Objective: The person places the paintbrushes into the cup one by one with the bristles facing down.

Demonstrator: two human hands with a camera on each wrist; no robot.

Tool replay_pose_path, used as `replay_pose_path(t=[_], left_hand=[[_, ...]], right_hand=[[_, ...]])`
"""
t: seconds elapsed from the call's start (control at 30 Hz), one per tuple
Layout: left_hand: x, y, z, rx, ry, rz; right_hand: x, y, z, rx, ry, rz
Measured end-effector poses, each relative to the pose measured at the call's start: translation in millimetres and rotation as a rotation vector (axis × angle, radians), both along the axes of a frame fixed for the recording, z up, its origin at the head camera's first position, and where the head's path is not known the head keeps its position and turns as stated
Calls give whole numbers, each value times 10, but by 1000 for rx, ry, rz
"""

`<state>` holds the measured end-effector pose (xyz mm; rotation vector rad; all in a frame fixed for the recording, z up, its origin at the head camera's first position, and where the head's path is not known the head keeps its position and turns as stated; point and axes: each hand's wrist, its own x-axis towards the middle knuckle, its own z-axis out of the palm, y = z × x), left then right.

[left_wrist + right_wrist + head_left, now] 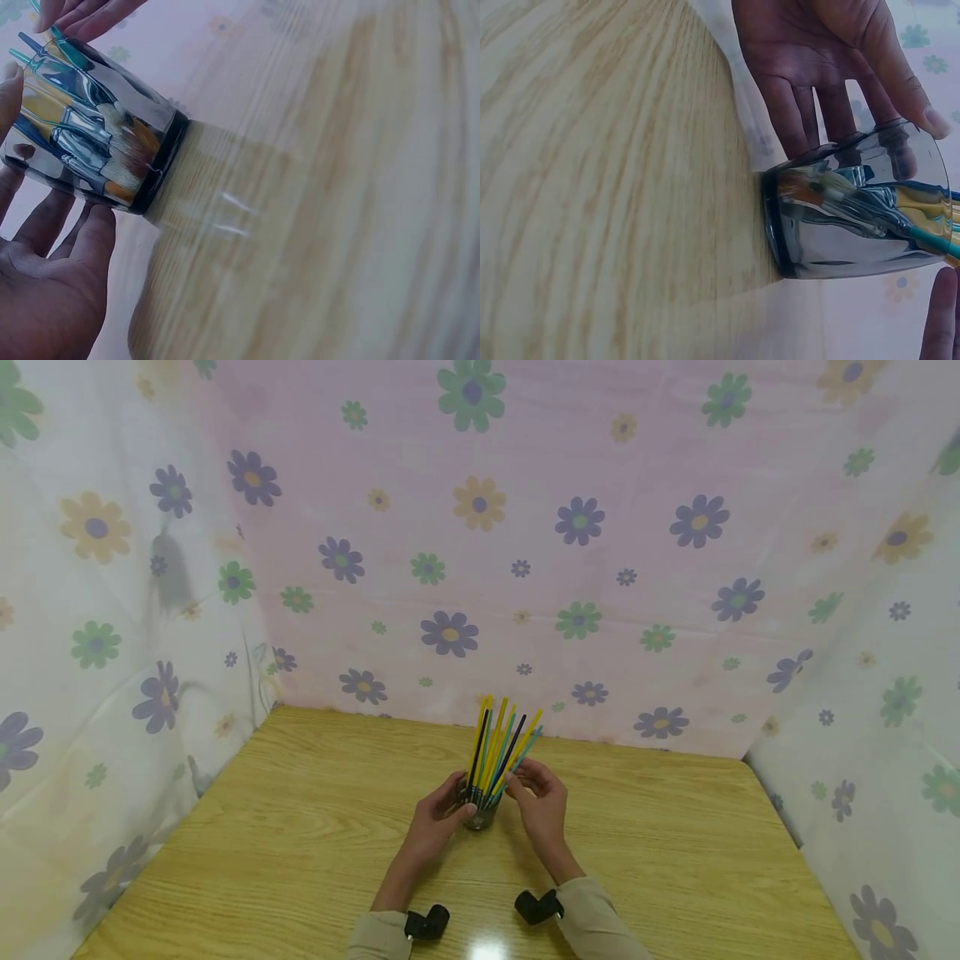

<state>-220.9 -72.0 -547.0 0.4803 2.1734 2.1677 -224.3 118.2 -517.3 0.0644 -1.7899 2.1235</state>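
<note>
A clear drinking glass (840, 266) with a dark, thick base holds several paintbrushes, bristles down. Their yellow, teal and dark handles (498, 743) fan out above the rim. The glass seems to stand upright on the table. My left hand (435, 818) grips it from the left side, thumb near the rim and fingers round the far wall. At the right side of the rim, my right hand (543, 797) pinches a teal-handled paintbrush (67, 49) between thumb and fingers. Through the glass wall the pale and brown bristles (124, 146) show near the bottom.
The wood-grain table (300, 827) spreads out around the glass. Flower-printed cloth (510, 543) hangs behind the table and along both sides. A black wrist camera (427, 922) sits at the left cuff, another black camera (538, 907) at the right cuff.
</note>
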Motion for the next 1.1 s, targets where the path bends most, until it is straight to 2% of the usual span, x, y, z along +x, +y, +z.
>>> replay_pose_path(t=[0.27, 0.4, 0.63, 0.9, 1.1], left_hand=[[1, 6, -9, -3, 25, -5], [-10, 15, 11, -9, -3, 4], [-42, 14, 15, -4, 7, 11], [-69, -24, 0, 21, -25, 26], [-60, -81, 21, 29, -48, 49]], right_hand=[[25, 34, -47, 6, -40, 1], [39, 86, -65, 22, -50, 12], [66, 239, -110, 34, -76, 4], [115, 366, -188, 52, -115, -2], [152, 447, -176, 101, -120, 3]])
